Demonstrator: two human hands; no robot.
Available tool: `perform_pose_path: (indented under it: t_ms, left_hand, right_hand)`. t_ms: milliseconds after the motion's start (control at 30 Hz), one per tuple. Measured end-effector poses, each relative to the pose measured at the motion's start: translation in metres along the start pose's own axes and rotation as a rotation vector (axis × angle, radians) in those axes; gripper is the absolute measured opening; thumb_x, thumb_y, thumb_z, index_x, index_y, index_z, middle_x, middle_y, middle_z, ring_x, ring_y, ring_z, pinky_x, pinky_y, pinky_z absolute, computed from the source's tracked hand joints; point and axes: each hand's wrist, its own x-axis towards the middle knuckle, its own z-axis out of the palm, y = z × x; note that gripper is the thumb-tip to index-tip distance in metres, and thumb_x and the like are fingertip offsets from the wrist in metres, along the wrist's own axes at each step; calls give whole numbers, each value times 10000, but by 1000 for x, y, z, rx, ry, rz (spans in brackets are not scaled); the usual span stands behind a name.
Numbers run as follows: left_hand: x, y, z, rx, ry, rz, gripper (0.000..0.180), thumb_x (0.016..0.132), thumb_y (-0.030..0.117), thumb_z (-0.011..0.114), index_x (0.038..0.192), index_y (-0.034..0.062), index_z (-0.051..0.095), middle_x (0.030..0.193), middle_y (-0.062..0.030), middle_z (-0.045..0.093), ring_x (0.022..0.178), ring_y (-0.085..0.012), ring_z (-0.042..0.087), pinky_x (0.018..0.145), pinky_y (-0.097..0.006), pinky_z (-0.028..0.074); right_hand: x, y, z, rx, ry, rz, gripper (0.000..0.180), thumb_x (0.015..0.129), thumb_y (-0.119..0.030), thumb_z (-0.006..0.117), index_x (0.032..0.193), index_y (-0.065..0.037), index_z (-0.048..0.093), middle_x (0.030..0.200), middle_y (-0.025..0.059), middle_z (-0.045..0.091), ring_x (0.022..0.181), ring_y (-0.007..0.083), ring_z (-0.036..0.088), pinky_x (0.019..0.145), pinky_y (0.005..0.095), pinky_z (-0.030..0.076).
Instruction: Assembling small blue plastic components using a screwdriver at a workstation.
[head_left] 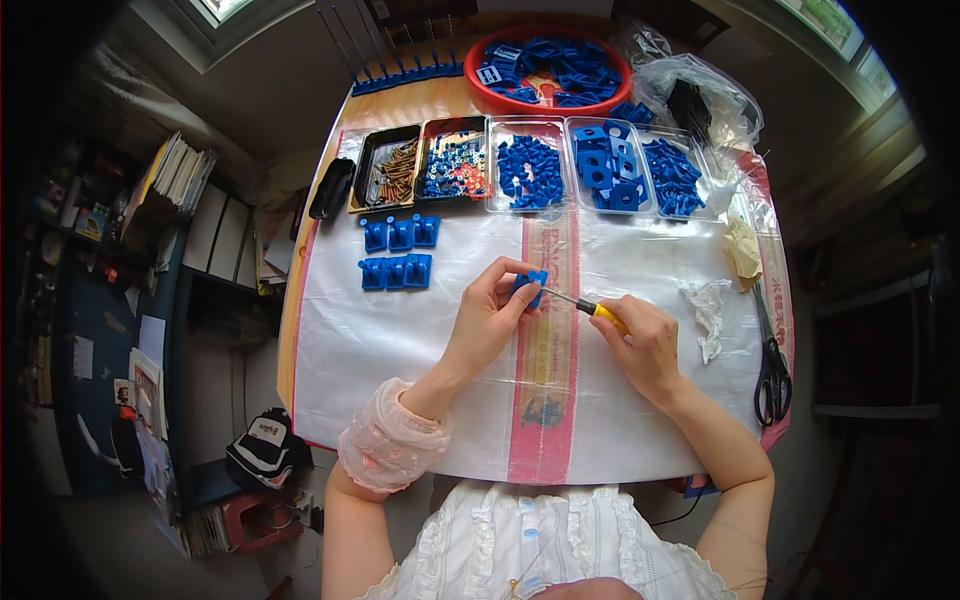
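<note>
Ruffled white blouse (585, 535), left hand (494, 302) around blocky blue plastic piece (529, 287), right hand (648, 343) around yellow-handled screwdriver (588, 307).

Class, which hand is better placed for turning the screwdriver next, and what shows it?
The right hand, likely: it grips the screwdriver, whose shaft points toward the blue part, while the left hand is occupied holding that part.

Blue piece (534, 279) partly behind left hand (492, 305)
</note>
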Motion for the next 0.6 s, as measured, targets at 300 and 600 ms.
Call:
perform_pose_path:
  t_ms: [300, 600]
  left_hand:
    - [7, -7, -4, -288, -35, -18, 270, 1106, 175, 500, 1284, -6, 594, 1134, -129, 735, 931, -188, 748, 812, -288, 619]
    - [7, -7, -7, -227, -23, -48, 284, 1111, 189, 490, 1293, -3, 593, 1131, -136, 739, 949, -215, 761, 797, -281, 626]
  right_hand:
    - [2, 4, -2, 214, -82, 254, 184, 939, -194, 734, 962, -12, 720, 796, 153, 705, 673, 312, 679, 621, 385, 500]
    - [2, 5, -2, 206, -64, 193, 152, 936, -142, 734, 984, 2, 713, 775, 131, 684, 639, 237, 636, 607, 345, 481]
